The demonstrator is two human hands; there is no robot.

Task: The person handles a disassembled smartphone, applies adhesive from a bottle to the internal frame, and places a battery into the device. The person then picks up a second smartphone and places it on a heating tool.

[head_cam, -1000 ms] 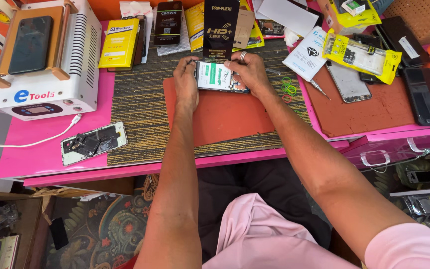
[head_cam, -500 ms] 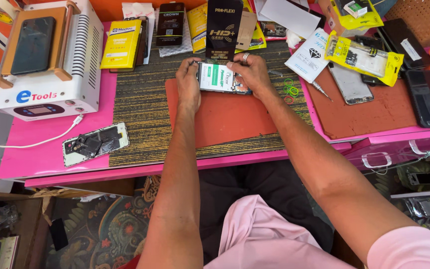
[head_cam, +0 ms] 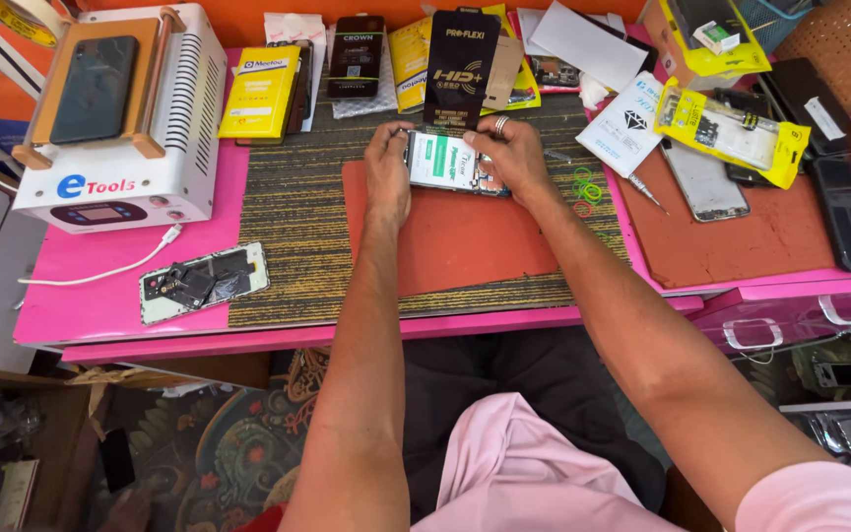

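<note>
An opened smartphone (head_cam: 448, 163), its back cover off and the green-and-white interior exposed, is held flat at the far edge of the red work mat (head_cam: 455, 241) on the pink workbench (head_cam: 100, 305). It is pinched from both ends: the left hand (head_cam: 387, 167) is closed on its left edge, and the right hand (head_cam: 510, 153), a ring on one finger, is closed over its right edge, fingertips (head_cam: 477, 138) curled onto the top. Because the internals lie uncovered, a thumb pressed too hard could bend a connector or crack a flex cable. A loose grip would let the phone tip toward the black screen-protector box (head_cam: 459, 64) standing just behind it, which could be knocked over. Small green rubber bands (head_cam: 586, 187) and a screwdriver (head_cam: 645, 192) lie near the right wrist and could be swept off by a careless forearm. A second dismantled phone (head_cam: 204, 281) rests well apart on the left.
</note>
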